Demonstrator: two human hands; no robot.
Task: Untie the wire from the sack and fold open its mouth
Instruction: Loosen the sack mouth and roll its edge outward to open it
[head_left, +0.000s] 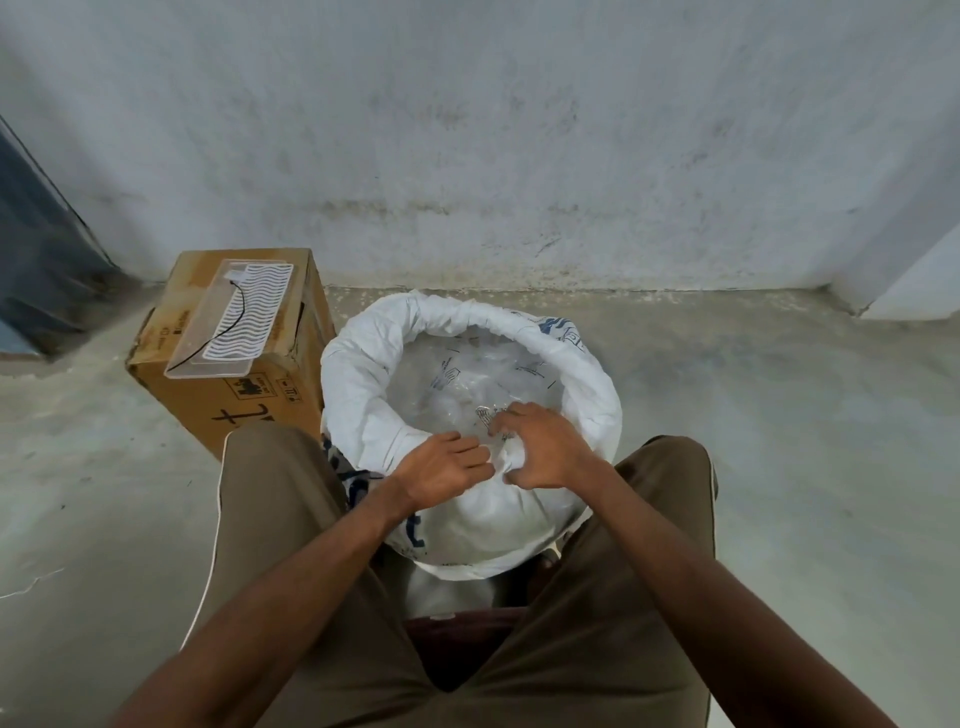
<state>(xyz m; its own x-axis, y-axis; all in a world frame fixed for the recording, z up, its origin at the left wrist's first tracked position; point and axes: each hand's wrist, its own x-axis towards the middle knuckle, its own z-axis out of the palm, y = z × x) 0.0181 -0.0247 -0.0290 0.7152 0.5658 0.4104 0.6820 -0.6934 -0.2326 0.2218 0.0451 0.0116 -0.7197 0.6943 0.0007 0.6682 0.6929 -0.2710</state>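
A white woven sack (358, 384) stands on the floor between my knees. Its mouth is rolled outward into a thick rim, and a clear plastic liner (483, 379) with printed marks shows inside. My left hand (441, 470) and my right hand (545, 447) meet at the near side of the rim. Both pinch a bunched fold of white sack fabric (511, 460) between thumbs and fingers. No wire shows on the sack.
A cardboard box (239, 395) stands just left of the sack, with a clear plastic tray (234, 322) and a thin black wire (228, 322) lying on top. A stained wall (493, 156) rises behind. A white cord (31, 584) lies on the concrete floor at the left.
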